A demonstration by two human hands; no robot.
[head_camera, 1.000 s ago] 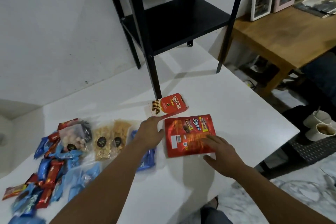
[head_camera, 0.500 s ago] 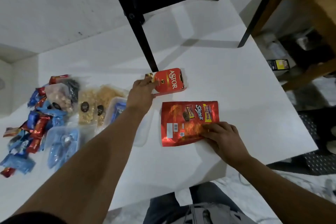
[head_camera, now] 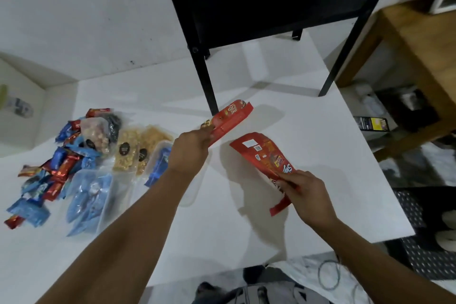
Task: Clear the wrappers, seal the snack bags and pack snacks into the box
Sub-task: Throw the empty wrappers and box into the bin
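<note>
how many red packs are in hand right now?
2. The Astor box is gripped by the left hand; the red snack bag is pinched by the right hand.

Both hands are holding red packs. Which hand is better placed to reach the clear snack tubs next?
Left, probably. The left hand, gripping the Astor box, is right beside the clear tubs; the right hand holds the red pouch farther away.

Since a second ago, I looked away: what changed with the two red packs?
Left hand gripped the Astor box and lifted it off the white table. Right hand pinched the red snack bag and raised it, tilted. The snack pile stayed put.
</note>
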